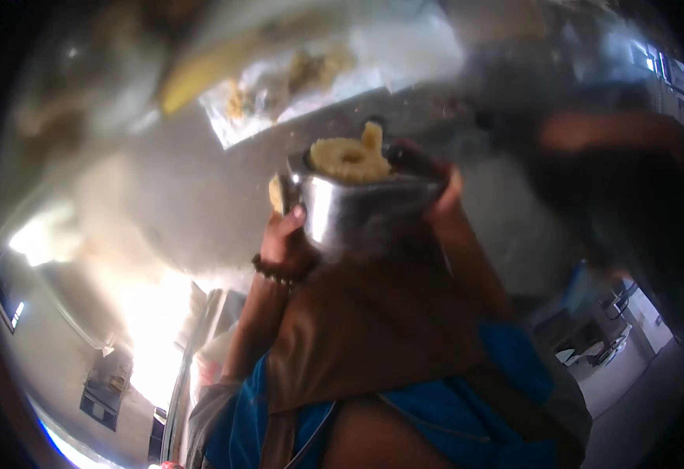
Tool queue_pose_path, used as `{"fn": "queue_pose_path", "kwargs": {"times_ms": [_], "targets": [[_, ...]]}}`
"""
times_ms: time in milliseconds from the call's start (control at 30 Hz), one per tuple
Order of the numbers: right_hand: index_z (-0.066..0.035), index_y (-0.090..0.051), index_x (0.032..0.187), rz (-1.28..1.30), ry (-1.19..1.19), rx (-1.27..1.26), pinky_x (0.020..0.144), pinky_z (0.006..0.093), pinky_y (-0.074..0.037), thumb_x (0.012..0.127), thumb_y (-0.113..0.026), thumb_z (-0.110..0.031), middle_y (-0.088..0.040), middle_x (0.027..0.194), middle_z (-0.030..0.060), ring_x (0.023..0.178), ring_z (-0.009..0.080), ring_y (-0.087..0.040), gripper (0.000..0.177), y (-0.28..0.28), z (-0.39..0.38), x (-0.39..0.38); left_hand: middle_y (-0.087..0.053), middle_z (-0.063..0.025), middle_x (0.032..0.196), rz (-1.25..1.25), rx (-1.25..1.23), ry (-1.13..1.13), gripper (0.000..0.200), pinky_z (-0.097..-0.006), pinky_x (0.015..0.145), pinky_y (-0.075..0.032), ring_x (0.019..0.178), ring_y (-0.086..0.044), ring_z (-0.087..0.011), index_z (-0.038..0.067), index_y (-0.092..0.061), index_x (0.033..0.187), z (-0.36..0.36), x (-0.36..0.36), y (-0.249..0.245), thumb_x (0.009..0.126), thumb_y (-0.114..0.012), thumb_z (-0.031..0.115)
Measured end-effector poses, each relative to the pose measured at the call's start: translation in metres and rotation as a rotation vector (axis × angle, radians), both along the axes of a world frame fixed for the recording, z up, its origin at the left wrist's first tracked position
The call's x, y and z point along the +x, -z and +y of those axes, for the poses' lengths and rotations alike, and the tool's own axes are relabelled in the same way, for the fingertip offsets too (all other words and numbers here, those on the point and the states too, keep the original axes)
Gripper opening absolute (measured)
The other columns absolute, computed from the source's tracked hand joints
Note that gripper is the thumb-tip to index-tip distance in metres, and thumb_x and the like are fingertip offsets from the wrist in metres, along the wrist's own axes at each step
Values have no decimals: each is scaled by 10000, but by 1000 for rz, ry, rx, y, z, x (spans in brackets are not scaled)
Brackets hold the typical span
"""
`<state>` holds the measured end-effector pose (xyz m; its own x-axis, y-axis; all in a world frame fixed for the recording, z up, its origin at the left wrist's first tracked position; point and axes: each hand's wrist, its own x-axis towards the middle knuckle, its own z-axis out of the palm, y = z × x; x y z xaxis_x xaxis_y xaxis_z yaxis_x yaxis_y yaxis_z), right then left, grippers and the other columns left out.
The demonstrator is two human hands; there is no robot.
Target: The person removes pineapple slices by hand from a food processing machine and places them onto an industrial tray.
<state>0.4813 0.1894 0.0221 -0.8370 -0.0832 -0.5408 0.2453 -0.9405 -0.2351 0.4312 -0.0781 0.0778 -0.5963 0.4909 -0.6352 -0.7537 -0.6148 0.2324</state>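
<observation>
A shiny stainless steel container (357, 209) is held up in front of my chest, between both hands. My left hand (285, 238), with a dark beaded bracelet (275, 271) at its wrist, grips the container's left end, thumb on the near side. A pale yellow piece (276, 194) shows beside that end, just above the left fingers. My right hand (445, 199) is closed round the right end. A pale yellow ring-shaped piece of food (350, 160) rises above the rim, with a narrower piece (372, 136) upright behind it. The container's inside is mostly hidden.
Beyond the container is a grey work surface (189, 184). A white sheet (228, 134) with blurred yellowish food lies there, near a long yellow object (193, 84). At the right, another person's blurred arm (608, 131) reaches in. A brown apron (350, 336) covers my front.
</observation>
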Motion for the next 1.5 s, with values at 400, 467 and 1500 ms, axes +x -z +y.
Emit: {"fn": "queue_pose_path", "kwargs": {"times_ms": [400,467,1500], "targets": [[57,-406,1349,36,10,-72,1018,421,-408,826,-407,-265,-540,1273,224,1143,336,-549,614,-45,86,-15,-566,-107,1275,119,-150,32,656,-422,1033,-402,1183,-532,-267,19,-440,1342,67,-7,-7,774,-738,158],[58,-401,1352,5,19,-87,1019,422,-408,825,-408,-266,-538,1275,223,1147,337,-547,618,-44,93,-25,-568,-107,1273,112,-154,31,659,-417,1032,-404,1180,-534,-266,19,-440,1341,76,-17,-10,771,-740,158],[79,-535,1230,-421,95,83,967,436,-454,816,-410,-259,-602,1186,224,1064,343,-591,549,280,121,-78,-664,-43,1008,-110,-445,21,376,-372,888,-492,955,-624,-197,59,-586,1167,123,-67,333,805,-685,80]]}}
